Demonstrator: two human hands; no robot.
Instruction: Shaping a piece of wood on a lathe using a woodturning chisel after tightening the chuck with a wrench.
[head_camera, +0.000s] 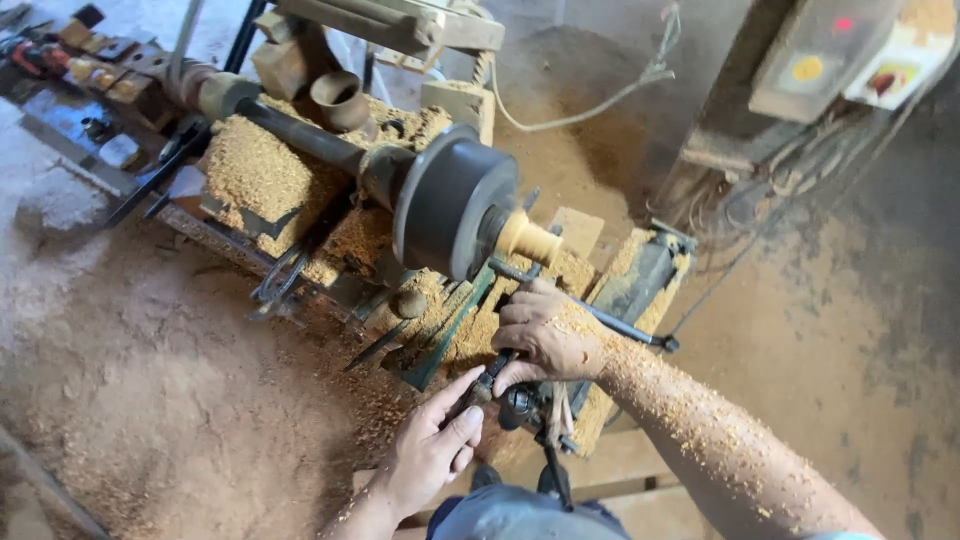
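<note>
A small pale wooden piece (530, 240) sits in the dark round chuck (452, 205) of a wood lathe. My right hand (545, 335) grips a dark turning chisel (503, 362) over the tool rest (590, 310), with the blade pointing up toward the wooden piece. My left hand (432, 452) holds the chisel's handle end lower down, near my body. Sawdust covers my right forearm.
Heaps of wood shavings (255, 170) lie on the lathe bed and the floor. A long dark shaft (290, 130) runs back left from the chuck. A brown turned cup (338, 100) sits behind it. An electrical box (850, 55) with wires stands at the upper right.
</note>
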